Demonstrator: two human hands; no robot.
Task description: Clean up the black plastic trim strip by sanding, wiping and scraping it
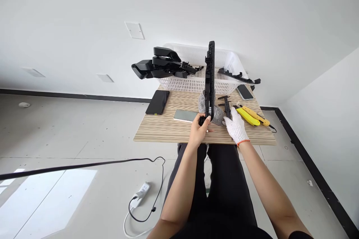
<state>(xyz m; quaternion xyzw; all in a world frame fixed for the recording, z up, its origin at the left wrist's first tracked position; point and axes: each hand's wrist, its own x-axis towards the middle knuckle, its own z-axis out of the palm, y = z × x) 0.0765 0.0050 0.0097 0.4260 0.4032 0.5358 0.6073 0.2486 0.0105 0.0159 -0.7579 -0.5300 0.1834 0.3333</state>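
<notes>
My bare left hand (199, 130) grips the near end of a long black plastic part (209, 78), which stands upright on the wooden table (168, 129). A grey glove (217, 117) lies behind that part's base. My right hand (235, 127) wears a white knit glove and rests on the table next to a black caliper (226, 106); its fingers touch or close on the caliper's near end, and I cannot tell which.
A white plastic basket (193, 82) at the table's back holds several black plastic parts (162, 67). Two yellow utility knives (251, 115), a black phone (157, 102), another phone (245, 92) and a pale green phone (185, 115) lie on the table. A power strip (141, 190) and cable lie on the floor.
</notes>
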